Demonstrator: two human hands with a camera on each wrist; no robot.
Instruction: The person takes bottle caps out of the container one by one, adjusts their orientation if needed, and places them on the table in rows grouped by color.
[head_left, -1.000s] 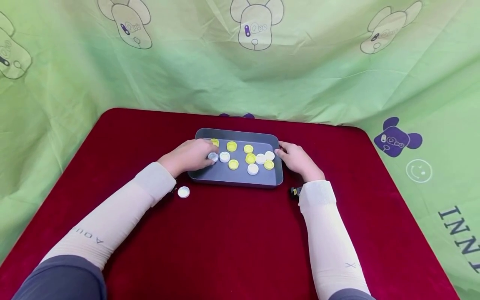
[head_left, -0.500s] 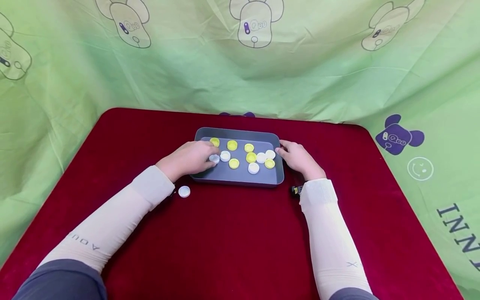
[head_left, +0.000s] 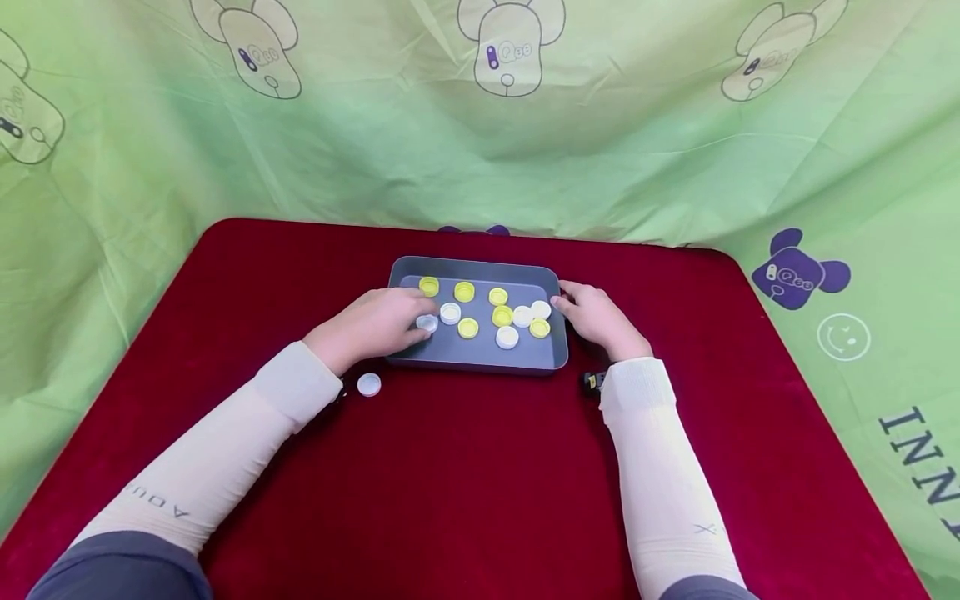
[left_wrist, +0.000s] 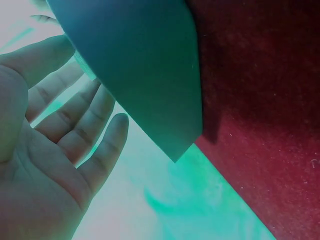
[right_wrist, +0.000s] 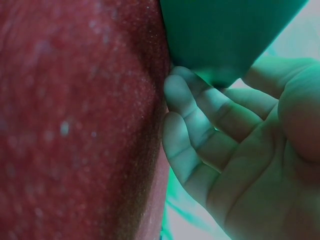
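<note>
My left hand (head_left: 375,323) reaches over the left end of a grey rectangular tray (head_left: 465,360). Between thumb and fingers it pinches a white bottle cap (head_left: 427,323), low inside the tray. A ribbed edge of that cap (left_wrist: 85,68) shows past the tray wall in the left wrist view. At the tray's right end my right hand (head_left: 597,321) grips the rim, thumb over the edge and fingers along the outer wall. Several yellow bottle caps (head_left: 464,292) and white bottle caps (head_left: 507,337) lie spread on the tray floor.
One white cap (head_left: 369,384) lies on the red tablecloth (head_left: 480,483) in front of the tray's left corner. Behind the table hangs a green printed curtain (head_left: 600,175). A small black wrist device (head_left: 592,382) sits by the right cuff.
My left hand has drawn slightly back toward me and left, the pinched white cap moving with it, uncovering a yellow cap behind. The right hand stays on the tray.
</note>
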